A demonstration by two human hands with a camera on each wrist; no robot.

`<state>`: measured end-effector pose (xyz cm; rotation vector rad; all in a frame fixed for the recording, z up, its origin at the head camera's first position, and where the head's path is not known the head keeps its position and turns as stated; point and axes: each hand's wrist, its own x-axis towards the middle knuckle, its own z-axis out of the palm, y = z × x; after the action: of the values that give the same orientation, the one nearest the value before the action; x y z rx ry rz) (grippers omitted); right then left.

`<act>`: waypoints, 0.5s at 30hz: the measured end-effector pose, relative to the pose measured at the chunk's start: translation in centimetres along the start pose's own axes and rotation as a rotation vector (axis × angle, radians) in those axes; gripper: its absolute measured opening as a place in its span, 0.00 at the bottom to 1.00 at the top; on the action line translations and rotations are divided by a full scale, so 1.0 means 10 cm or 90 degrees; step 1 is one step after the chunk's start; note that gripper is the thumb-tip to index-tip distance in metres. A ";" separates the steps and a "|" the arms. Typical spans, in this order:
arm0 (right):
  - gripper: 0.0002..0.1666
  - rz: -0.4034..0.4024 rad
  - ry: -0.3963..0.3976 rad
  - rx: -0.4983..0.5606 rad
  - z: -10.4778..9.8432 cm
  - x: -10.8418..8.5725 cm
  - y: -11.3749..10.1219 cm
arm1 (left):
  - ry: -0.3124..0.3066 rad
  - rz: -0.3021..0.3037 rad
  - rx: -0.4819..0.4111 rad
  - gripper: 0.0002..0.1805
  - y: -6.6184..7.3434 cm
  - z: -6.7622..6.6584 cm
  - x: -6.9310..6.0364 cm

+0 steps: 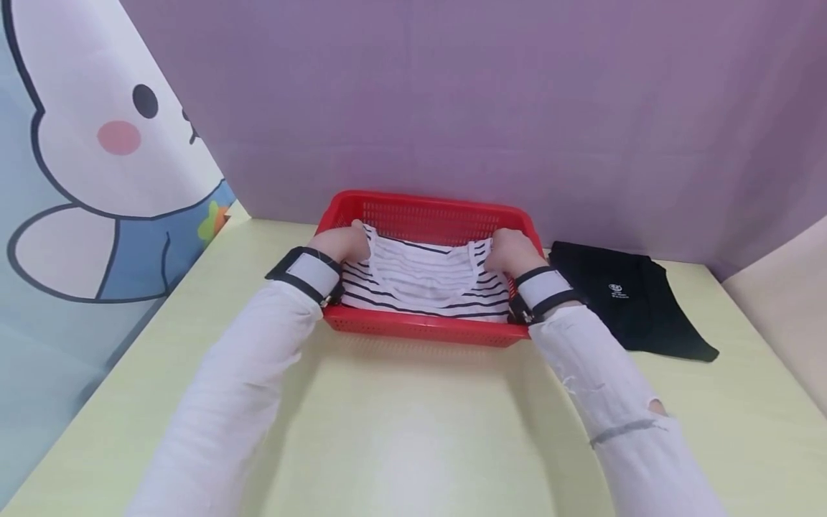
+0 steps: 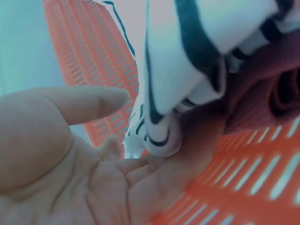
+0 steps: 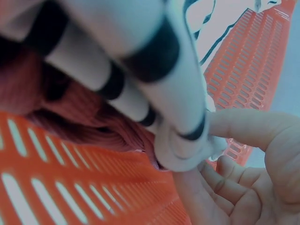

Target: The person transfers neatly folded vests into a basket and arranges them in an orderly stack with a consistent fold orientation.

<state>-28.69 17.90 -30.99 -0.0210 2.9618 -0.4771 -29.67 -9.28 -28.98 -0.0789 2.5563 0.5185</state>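
Note:
A white shirt with black stripes [image 1: 423,276] lies folded in a red basket [image 1: 420,332], its neckline facing up. At the shirt's left edge is my left hand [image 1: 352,243]; in the left wrist view its fingers reach under the striped cloth [image 2: 164,61], with the thumb held apart. My right hand [image 1: 513,253] is at the right edge. The right wrist view shows this hand [image 3: 253,173] pinching the folded striped edge [image 3: 183,140] between thumb and fingers. Beneath the shirt lies a maroon ribbed cloth [image 3: 89,117], also seen in the left wrist view [image 2: 267,89].
Right of the basket, a black garment with a small white print [image 1: 646,301] lies flat on the pale yellow table [image 1: 413,431]. A purple cloth wall [image 1: 452,100] stands close behind the basket. At the left is a wall covering with a cartoon figure [image 1: 84,158].

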 end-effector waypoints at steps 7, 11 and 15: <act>0.08 0.034 -0.003 0.016 -0.02 0.01 0.00 | -0.014 0.027 0.156 0.31 0.04 -0.01 -0.04; 0.12 0.050 -0.007 -0.007 -0.03 -0.01 -0.02 | -0.018 0.026 0.213 0.30 0.05 -0.01 -0.02; 0.12 0.032 -0.029 -0.058 -0.03 -0.03 -0.03 | -0.027 0.010 0.210 0.32 0.03 0.00 0.01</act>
<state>-28.48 17.68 -30.52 0.0333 2.9292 -0.3305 -29.82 -9.01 -28.92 0.0687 2.5654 0.0971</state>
